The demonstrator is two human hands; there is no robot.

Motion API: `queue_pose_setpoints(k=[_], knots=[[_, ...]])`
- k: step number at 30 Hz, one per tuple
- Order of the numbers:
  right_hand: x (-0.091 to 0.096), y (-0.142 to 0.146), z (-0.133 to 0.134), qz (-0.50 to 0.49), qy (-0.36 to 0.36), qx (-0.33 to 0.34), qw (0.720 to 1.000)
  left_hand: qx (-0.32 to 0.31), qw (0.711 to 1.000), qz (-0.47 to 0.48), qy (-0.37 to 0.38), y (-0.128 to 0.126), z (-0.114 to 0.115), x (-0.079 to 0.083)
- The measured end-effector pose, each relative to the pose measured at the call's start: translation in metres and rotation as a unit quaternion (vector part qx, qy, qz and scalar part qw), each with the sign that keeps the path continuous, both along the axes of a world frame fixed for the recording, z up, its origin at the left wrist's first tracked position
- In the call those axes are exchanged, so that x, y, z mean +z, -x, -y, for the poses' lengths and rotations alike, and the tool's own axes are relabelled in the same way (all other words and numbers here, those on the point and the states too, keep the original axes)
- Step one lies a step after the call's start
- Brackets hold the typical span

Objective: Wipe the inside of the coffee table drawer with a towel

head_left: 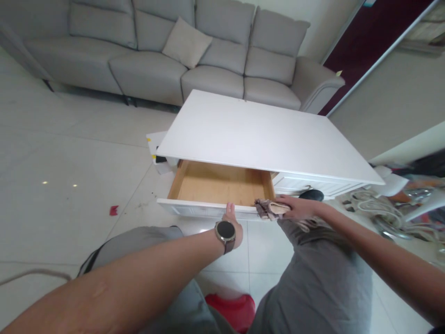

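Observation:
A white coffee table (pixel 264 132) stands before me with its wooden drawer (pixel 222 183) pulled out; no objects show inside it. My left hand (pixel 233 224), with a watch on its wrist, holds the drawer's white front panel near the middle, fingers hooked over the top edge. The thumb is hidden. At the drawer's right front corner, my right hand (pixel 298 207) is closed around a crumpled brown and beige cloth (pixel 267 209), which lies against the panel's top edge. Part of the cloth hangs below the hand.
A grey sofa (pixel 149 69) with a beige cushion (pixel 187 42) runs behind the table. A white box (pixel 162 162) is at the table's left. Clutter and cables (pixel 378 208) lie right. A red seat (pixel 232 311) is beneath me; a red scrap (pixel 113 210) lies on the floor.

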State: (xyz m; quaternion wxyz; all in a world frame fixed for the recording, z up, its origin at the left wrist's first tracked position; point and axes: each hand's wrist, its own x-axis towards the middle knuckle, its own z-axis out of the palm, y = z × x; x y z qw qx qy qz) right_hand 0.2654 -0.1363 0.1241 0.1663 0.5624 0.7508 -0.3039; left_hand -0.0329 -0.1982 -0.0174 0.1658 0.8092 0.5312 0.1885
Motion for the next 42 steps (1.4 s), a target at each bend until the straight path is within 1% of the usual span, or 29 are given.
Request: queue_pose_setpoints(k=[2,4,7,9,12,13,15,17,18,20,22,23,25,26,28,30,33,35,37,38,40,42], knots=[[-0.019,0.004,0.013,-0.008,-0.038,0.017,0.999,-0.063,0.991,-0.103,0.053,0.003,-0.013,0.017],[-0.032,0.012,0.019,0.005,-0.073,0.044,0.996,-0.120,0.967,-0.198,0.111,0.006,-0.023,0.039],[-0.042,0.025,0.018,0.067,-0.123,0.081,0.987,-0.189,0.928,-0.279,0.161,0.011,-0.033,0.072],[-0.044,0.034,0.015,0.107,-0.162,0.102,0.976,-0.211,0.913,-0.301,0.174,0.013,-0.038,0.091],[-0.048,0.049,0.009,0.145,-0.203,0.129,0.960,-0.229,0.905,-0.294,0.205,0.019,-0.055,0.113],[-0.049,0.055,0.008,0.153,-0.215,0.133,0.955,-0.236,0.906,-0.277,0.218,0.024,-0.065,0.120],[-0.053,0.071,0.007,0.162,-0.240,0.140,0.947,-0.278,0.906,-0.211,0.239,0.040,-0.090,0.136],[-0.058,0.092,0.007,0.165,-0.264,0.147,0.939,-0.261,0.933,-0.143,0.202,0.066,-0.120,0.152],[-0.061,0.105,0.007,0.165,-0.275,0.149,0.935,-0.244,0.943,-0.124,0.190,0.082,-0.135,0.158],[-0.066,0.133,0.006,0.165,-0.294,0.152,0.929,-0.180,0.961,-0.100,0.184,0.119,-0.161,0.166],[-0.072,0.166,0.003,0.159,-0.307,0.156,0.925,-0.102,0.974,-0.070,0.189,0.157,-0.180,0.166],[-0.074,0.183,0.001,0.153,-0.311,0.159,0.924,-0.081,0.975,-0.053,0.199,0.175,-0.186,0.162],[-0.078,0.218,-0.004,0.134,-0.319,0.167,0.923,-0.020,0.977,-0.020,0.211,0.204,-0.191,0.151],[-0.080,0.236,-0.008,0.122,-0.324,0.171,0.923,0.001,0.976,-0.011,0.216,0.216,-0.192,0.145],[-0.083,0.274,-0.014,0.093,-0.330,0.177,0.923,0.027,0.976,-0.010,0.215,0.233,-0.191,0.135],[-0.086,0.312,-0.021,0.073,-0.337,0.184,0.920,0.037,0.978,-0.020,0.203,0.243,-0.189,0.130],[-0.091,0.368,-0.030,0.058,-0.347,0.195,0.916,0.058,0.982,-0.023,0.176,0.254,-0.187,0.127],[-0.094,0.395,-0.034,0.038,-0.361,0.194,0.912,0.074,0.982,-0.024,0.169,0.260,-0.186,0.125],[-0.097,0.410,-0.038,0.004,-0.378,0.204,0.903,0.092,0.979,-0.030,0.176,0.264,-0.185,0.123],[-0.098,0.412,-0.040,-0.016,-0.387,0.213,0.897,0.101,0.977,-0.034,0.183,0.266,-0.185,0.121],[-0.101,0.406,-0.042,-0.046,-0.407,0.233,0.882,0.109,0.974,-0.040,0.195,0.267,-0.186,0.118],[-0.105,0.389,-0.043,-0.057,-0.431,0.249,0.865,0.104,0.973,-0.046,0.202,0.265,-0.189,0.115]])
